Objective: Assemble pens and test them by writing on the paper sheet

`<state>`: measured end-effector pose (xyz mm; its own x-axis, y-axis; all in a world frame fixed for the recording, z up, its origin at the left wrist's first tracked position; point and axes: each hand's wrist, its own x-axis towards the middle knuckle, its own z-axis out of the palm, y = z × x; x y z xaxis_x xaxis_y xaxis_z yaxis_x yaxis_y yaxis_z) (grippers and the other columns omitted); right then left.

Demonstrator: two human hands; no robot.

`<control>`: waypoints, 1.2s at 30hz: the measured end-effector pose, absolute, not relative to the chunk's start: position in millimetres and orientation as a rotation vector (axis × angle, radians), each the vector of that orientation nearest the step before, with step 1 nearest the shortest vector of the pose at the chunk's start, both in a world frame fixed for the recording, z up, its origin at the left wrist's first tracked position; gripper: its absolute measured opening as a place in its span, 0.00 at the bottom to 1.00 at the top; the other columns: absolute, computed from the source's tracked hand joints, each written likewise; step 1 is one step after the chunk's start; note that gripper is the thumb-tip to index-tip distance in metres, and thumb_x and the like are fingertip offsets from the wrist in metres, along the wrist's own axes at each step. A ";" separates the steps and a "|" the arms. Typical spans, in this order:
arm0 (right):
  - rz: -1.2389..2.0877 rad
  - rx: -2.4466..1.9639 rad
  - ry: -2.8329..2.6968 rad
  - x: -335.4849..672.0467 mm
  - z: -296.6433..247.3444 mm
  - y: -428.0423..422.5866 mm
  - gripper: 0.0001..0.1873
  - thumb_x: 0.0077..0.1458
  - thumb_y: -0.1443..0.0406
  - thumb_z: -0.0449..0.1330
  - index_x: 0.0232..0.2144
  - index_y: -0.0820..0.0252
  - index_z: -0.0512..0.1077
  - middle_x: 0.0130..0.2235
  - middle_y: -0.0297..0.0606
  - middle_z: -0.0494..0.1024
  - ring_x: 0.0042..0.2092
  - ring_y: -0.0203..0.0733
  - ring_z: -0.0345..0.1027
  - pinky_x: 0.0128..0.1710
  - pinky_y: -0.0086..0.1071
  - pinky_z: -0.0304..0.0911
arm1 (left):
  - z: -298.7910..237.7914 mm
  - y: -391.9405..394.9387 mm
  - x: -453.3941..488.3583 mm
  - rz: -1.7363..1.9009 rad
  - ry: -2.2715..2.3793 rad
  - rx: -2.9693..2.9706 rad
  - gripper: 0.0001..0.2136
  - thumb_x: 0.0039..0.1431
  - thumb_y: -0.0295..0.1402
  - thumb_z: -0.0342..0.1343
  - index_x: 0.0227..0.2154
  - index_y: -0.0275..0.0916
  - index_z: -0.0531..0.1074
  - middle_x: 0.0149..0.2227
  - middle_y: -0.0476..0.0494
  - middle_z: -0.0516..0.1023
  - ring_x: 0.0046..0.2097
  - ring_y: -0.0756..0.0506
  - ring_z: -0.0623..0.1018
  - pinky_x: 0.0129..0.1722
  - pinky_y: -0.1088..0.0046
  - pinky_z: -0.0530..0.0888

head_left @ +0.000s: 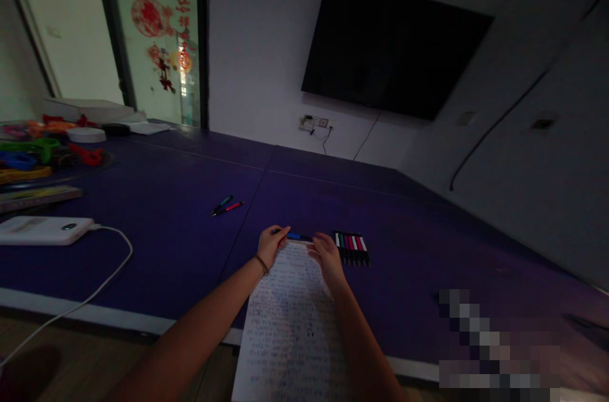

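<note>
My left hand (272,243) and my right hand (325,254) both pinch a blue pen (299,236) held level over the far end of a long sheet of paper (292,326) covered in handwriting. The paper lies on the dark blue table (181,224) and hangs over its near edge. Just right of my right hand, a row of several pens (352,247) lies side by side. Farther left on the table, two loose pens (227,205), one green and one red, lie together.
A white device (42,229) with a white cable (95,291) sits at the table's left. Colourful clamps and a white round container (85,134) crowd the far left. A black screen (390,47) hangs on the wall; a glass door (157,40) stands behind.
</note>
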<state>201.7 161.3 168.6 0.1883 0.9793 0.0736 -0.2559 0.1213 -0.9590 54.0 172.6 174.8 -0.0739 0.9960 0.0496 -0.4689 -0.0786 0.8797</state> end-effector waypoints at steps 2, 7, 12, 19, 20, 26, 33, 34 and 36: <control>1.193 -1.080 -0.880 200.8 169.5 161.3 0.19 0.35 0.51 0.60 0.22 0.60 0.65 0.18 0.33 0.70 0.18 0.33 0.62 0.14 0.25 0.53 | 174.0 173.9 54.1 1.491 0.838 0.855 0.16 0.32 0.39 0.62 0.13 0.35 0.62 0.11 0.56 0.60 0.14 0.58 0.58 0.14 0.81 0.53; 1.190 -1.074 -0.952 201.6 170.7 158.7 0.19 0.31 0.53 0.63 0.18 0.61 0.64 0.15 0.31 0.68 0.14 0.29 0.57 0.12 0.23 0.48 | 172.5 176.7 53.7 1.498 0.837 0.833 0.16 0.32 0.39 0.63 0.14 0.35 0.61 0.11 0.56 0.60 0.14 0.59 0.58 0.14 0.81 0.52; 1.241 -1.050 -0.911 200.4 173.9 154.6 0.19 0.33 0.54 0.63 0.24 0.61 0.66 0.20 0.34 0.73 0.20 0.34 0.65 0.17 0.25 0.56 | 169.7 179.9 53.2 1.486 0.824 0.819 0.16 0.32 0.39 0.63 0.14 0.35 0.61 0.11 0.56 0.60 0.14 0.59 0.58 0.13 0.81 0.52; 1.245 -1.007 -0.958 199.6 174.7 154.2 0.21 0.25 0.60 0.67 0.25 0.61 0.67 0.21 0.31 0.73 0.22 0.32 0.65 0.20 0.24 0.58 | 166.9 183.2 52.5 1.503 0.812 0.767 0.17 0.31 0.40 0.63 0.15 0.35 0.61 0.11 0.56 0.60 0.14 0.58 0.58 0.14 0.81 0.52; 1.261 -1.000 -0.946 199.6 174.7 153.9 0.22 0.26 0.60 0.67 0.27 0.61 0.67 0.23 0.32 0.74 0.24 0.34 0.67 0.22 0.25 0.60 | 167.0 183.1 52.5 1.505 0.816 0.763 0.17 0.31 0.40 0.63 0.15 0.35 0.61 0.11 0.56 0.60 0.14 0.58 0.58 0.14 0.81 0.52; 1.254 -1.075 -0.975 201.6 170.5 155.4 0.17 0.32 0.56 0.64 0.21 0.64 0.68 0.19 0.34 0.72 0.18 0.31 0.63 0.17 0.24 0.56 | 168.4 181.7 52.7 1.503 0.809 0.760 0.17 0.31 0.40 0.63 0.15 0.35 0.61 0.11 0.56 0.60 0.14 0.58 0.58 0.14 0.81 0.52; 1.347 -0.980 -0.906 200.0 172.6 153.6 0.20 0.32 0.59 0.65 0.30 0.62 0.68 0.25 0.36 0.75 0.28 0.38 0.70 0.29 0.31 0.64 | 169.7 180.8 53.0 1.502 0.795 0.733 0.17 0.31 0.41 0.63 0.15 0.35 0.61 0.11 0.57 0.59 0.14 0.59 0.58 0.14 0.81 0.53; 1.345 -0.997 -0.903 200.0 172.1 153.6 0.18 0.33 0.58 0.64 0.28 0.63 0.69 0.24 0.37 0.75 0.27 0.37 0.69 0.29 0.31 0.64 | 169.6 180.7 53.3 1.498 0.786 0.734 0.17 0.31 0.40 0.63 0.15 0.35 0.61 0.12 0.57 0.59 0.14 0.59 0.58 0.14 0.81 0.53; 1.321 -1.033 -0.907 200.7 170.8 154.3 0.17 0.32 0.58 0.64 0.24 0.64 0.69 0.23 0.38 0.74 0.25 0.36 0.68 0.27 0.30 0.64 | 169.0 180.8 53.4 1.499 0.766 0.726 0.17 0.32 0.40 0.63 0.15 0.35 0.60 0.12 0.57 0.59 0.14 0.59 0.57 0.14 0.81 0.52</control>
